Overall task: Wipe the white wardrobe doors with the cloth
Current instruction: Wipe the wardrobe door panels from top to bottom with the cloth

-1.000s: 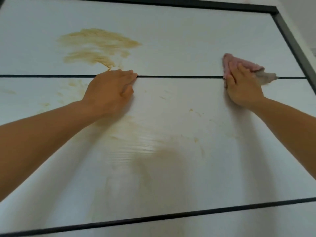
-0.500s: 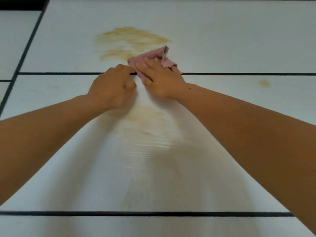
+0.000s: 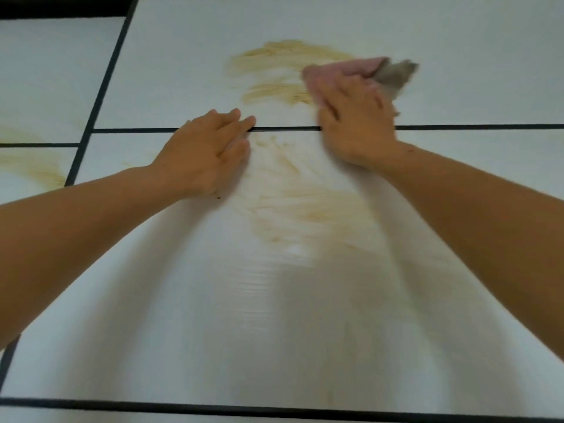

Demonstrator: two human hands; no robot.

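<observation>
Far left: tan streaks (image 3: pixel 30 169) on the neighbouring panel (image 3: pixel 45 71), not yet wiped. Left hand (image 3: pixel 207 151) flat and open on the white wardrobe door (image 3: pixel 488 71), fingertips at the dark seam (image 3: pixel 283 128), bracing. Centre: thick tan stain (image 3: pixel 274 56) above the seam, thinner smear (image 3: pixel 299 206) below. Right hand (image 3: pixel 357 126), blurred, fingers apparently straight, pressing the pink cloth (image 3: pixel 345 70) against the stain's right edge. Best done with firm, overlapping strokes leftward, refolding to a clean face to avoid spreading.
</observation>
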